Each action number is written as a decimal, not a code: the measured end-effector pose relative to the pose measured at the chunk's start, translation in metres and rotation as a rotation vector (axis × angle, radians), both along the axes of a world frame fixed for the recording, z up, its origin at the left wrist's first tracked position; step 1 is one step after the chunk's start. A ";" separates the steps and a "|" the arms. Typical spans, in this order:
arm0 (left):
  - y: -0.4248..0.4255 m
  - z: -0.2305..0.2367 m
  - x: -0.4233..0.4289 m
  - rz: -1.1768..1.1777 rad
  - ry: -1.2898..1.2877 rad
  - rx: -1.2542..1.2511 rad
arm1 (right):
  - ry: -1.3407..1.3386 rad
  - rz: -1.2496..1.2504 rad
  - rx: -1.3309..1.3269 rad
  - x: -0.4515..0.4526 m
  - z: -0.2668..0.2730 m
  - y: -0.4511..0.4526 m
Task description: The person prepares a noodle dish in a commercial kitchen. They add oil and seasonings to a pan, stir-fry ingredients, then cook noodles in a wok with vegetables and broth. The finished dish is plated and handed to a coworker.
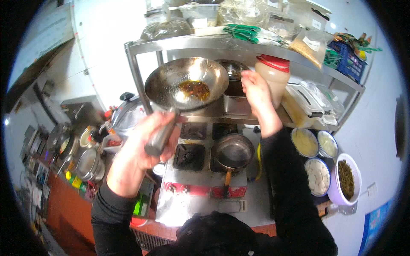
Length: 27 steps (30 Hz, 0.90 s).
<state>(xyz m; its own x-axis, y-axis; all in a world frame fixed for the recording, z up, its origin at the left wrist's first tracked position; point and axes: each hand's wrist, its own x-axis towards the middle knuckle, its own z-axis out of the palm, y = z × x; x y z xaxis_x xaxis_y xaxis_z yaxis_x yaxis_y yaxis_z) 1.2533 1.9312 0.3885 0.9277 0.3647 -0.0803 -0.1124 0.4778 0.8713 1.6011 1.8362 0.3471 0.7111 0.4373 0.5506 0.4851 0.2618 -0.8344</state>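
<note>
My left hand (142, 137) grips the metal handle of a large wok (163, 78), fingers wrapped round it. The wok is tilted, its inside facing me, with dark reddish-brown bits in oil (194, 90) pooled at the bottom. My right hand (257, 90) is raised to the right of the wok, in front of a large jar (278, 76) with a red cover. Its fingers are curled; whether they hold anything is hidden. A small frying pan (233, 152) rests on the gas stove (198, 179) below my hands.
A steel shelf (205, 43) carries bags and plastic tubs. Metal containers (237, 104) stand on the lower level. At right are bowls of white pieces (317, 177) and a basin of dark green strips (346, 179). A pot (90, 164) stands left.
</note>
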 end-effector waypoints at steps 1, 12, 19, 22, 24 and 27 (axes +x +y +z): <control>-0.021 -0.005 -0.019 0.009 -0.065 0.083 | 0.096 0.162 0.069 -0.025 -0.009 -0.020; -0.233 -0.158 -0.198 0.583 0.020 -0.262 | 0.403 0.932 -0.486 -0.271 -0.270 -0.114; -0.341 -0.275 -0.326 0.997 0.282 -0.578 | -0.149 1.185 -0.936 -0.409 -0.356 -0.152; -0.371 -0.315 -0.385 1.169 0.259 -0.616 | -0.279 1.201 -0.888 -0.450 -0.356 -0.121; -0.382 -0.335 -0.424 1.221 0.271 -0.575 | -0.337 1.163 -0.867 -0.482 -0.350 -0.089; -0.390 -0.347 -0.511 1.302 0.289 -0.531 | -0.185 1.300 -0.805 -0.538 -0.329 -0.040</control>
<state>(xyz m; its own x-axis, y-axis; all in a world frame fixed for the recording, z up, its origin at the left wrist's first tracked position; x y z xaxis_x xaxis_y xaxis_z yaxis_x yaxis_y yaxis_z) 0.7420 1.5415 0.0413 -0.1084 0.7940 -0.5982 -0.5678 0.4445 0.6929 1.0632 1.7961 0.0176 -0.4337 0.8963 -0.0927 0.3951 0.0966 -0.9136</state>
